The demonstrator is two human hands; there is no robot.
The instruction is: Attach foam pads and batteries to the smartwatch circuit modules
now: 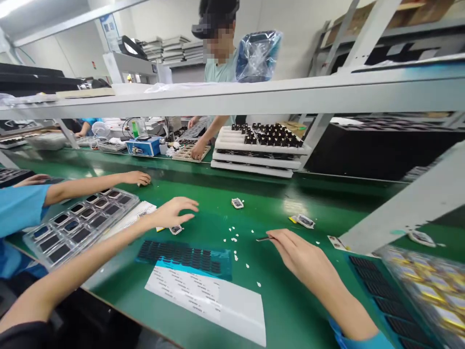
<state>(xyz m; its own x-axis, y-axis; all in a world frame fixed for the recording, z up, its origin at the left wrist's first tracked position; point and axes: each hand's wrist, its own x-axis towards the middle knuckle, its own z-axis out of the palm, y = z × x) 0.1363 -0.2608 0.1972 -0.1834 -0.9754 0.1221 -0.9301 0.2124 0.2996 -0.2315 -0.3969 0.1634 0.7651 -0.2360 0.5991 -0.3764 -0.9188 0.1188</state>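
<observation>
Fingers of your right hand (301, 254) sit narrow, pinched around a pair of fine tweezers (263, 239) whose tips point toward 11 o'clock, above the green surface (290, 310). Your left hand (174, 213) is spread wide at 11 o'clock, its fingers arched just over a small printed part (176, 230); from the head view you cannot tell whether they touch it. Scattered white bits (234, 240) lie between your hands, so a low, shallow tweezer angle looks safest (a wrist braced on the mat should steady the tips).

Two similar small parts (237, 203) lie at 12 o'clock, and another (305, 221) at 1 o'clock. Just below your left hand, a blue film sheet with rows of dark pads (183, 259) meets a white printed sheet (207, 303). At 3 o'clock, a blue-backed pad sheet (385, 300) lies beside a blurred tray of gold-edged parts (425, 291). At 10 o'clock, a co-worker's arm (98, 186) in a blue sleeve reaches past a clear compartment tray (80, 225) holding dark pieces. Farther off at 12 o'clock, beyond a white shelf (218, 97), stand stacked foam trays (257, 145) of black parts.
</observation>
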